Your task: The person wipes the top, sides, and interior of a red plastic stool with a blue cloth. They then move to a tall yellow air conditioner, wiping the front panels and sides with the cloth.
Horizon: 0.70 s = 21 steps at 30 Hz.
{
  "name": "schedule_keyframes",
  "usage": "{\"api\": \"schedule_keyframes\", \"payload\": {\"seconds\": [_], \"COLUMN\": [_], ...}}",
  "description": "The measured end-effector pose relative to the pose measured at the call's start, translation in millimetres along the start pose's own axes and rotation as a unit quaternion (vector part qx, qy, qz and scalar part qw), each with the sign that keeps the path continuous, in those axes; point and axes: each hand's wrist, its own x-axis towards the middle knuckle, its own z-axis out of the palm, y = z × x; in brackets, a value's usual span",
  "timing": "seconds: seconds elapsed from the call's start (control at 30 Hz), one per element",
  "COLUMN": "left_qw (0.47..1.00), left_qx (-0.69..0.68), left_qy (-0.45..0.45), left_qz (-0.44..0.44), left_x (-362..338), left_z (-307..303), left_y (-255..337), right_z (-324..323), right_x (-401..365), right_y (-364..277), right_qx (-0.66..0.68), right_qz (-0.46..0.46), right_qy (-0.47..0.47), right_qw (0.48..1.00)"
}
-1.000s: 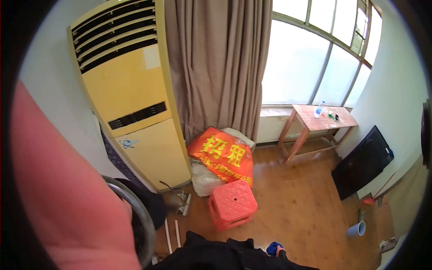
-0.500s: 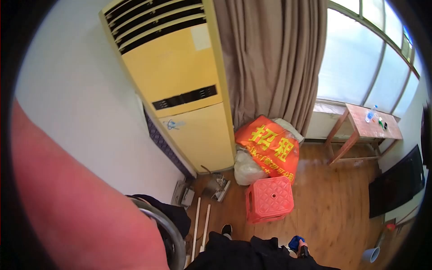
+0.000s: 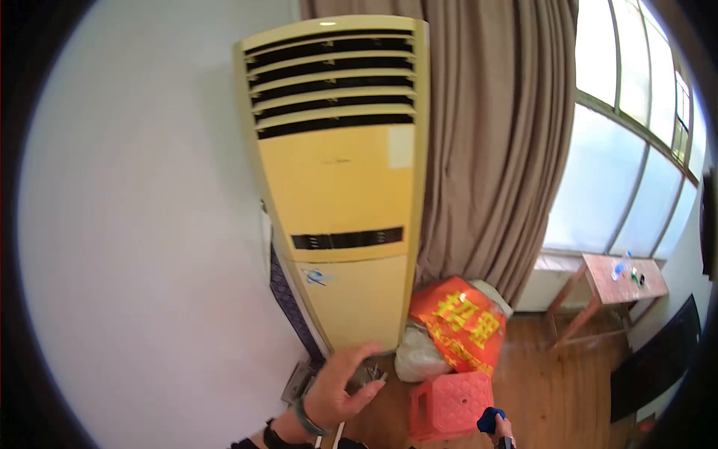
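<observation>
My left hand (image 3: 342, 389) is raised in front of the foot of a tall yellow air conditioner (image 3: 340, 194), fingers apart and nothing in them; a green band circles its wrist. Low at the right, my right hand (image 3: 502, 428) is closed on a blue cloth (image 3: 490, 419), beside a red plastic stool (image 3: 452, 404). Vents run across the top of the air conditioner, and a dark display strip crosses its middle.
Behind the stool lie a red banner with yellow characters (image 3: 464, 322) and a whitish bag (image 3: 420, 355). A brown curtain (image 3: 493, 150) hangs beside the window. Farther right are a wooden table (image 3: 617, 280) and a black panel (image 3: 654, 359) leaning on the wall.
The view has tilted up, showing the whole air conditioner. My left arm, large at the left before, is now lower with its hand in view. The blue cloth appears lower.
</observation>
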Motion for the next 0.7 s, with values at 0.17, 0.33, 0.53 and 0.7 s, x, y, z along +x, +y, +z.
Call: {"api": "schedule_keyframes", "payload": {"seconds": [0.17, 0.33, 0.53, 0.7], "left_qw": [0.965, 0.96, 0.934, 0.923], "left_qx": [-0.046, -0.023, 0.059, 0.016], "left_qy": [-0.081, 0.022, 0.035, 0.091], "left_qz": [-0.245, -0.277, -0.351, -0.373], "left_x": [-83.9, -173.1, -252.6, -282.9], "left_z": [-15.2, -33.5, -53.2, -62.8], "left_y": [-94.7, -161.6, -216.8, -220.1], "right_z": [156.8, 319.2, 467.3, 557.6], "right_x": [-8.5, -11.1, -21.9, -41.7], "right_y": [-88.2, -166.4, -242.0, -293.0], "right_qx": [-0.038, -0.065, -0.143, -0.088], "right_qz": [-0.064, -0.112, -0.234, -0.242], "right_qy": [-0.081, -0.201, -0.198, -0.273], "right_qw": [0.994, 0.971, 0.941, 0.927]}}
